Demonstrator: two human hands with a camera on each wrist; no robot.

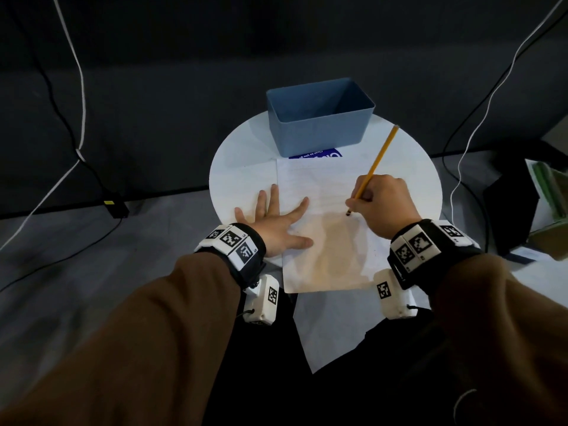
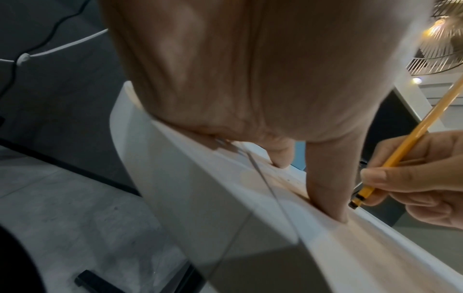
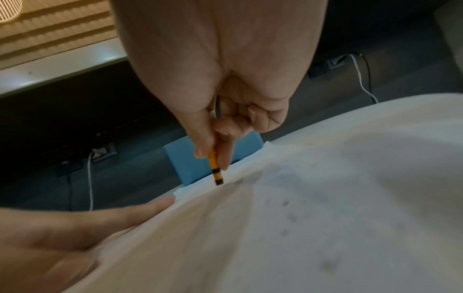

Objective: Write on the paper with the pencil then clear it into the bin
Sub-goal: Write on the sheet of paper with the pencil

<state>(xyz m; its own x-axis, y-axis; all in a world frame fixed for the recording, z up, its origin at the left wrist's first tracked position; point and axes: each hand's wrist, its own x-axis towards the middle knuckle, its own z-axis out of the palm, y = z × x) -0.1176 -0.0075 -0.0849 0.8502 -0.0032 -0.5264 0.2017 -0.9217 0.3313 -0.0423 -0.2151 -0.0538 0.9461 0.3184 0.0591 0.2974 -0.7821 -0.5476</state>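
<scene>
Two hands share the paper [image 1: 322, 216]: your left hand [image 1: 270, 221] lies spread flat on its left edge, pinning it, while your right hand [image 1: 382, 201] pinches the pencil [image 1: 379, 162], tip down mid-sheet; the bin [image 1: 319, 116] waits just beyond its far edge.

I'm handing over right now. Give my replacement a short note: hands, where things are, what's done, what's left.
Left hand: flat, fingers spread, pressing the paper's left edge.
Right hand: grips the pencil, its lower end at the sheet mid-page.
Paper lies on the round white table, hanging over the near edge; blue bin stands behind it.
Done: pencil on paper; marks too faint to read.
Left: finish writing, then clear into the bin.
</scene>
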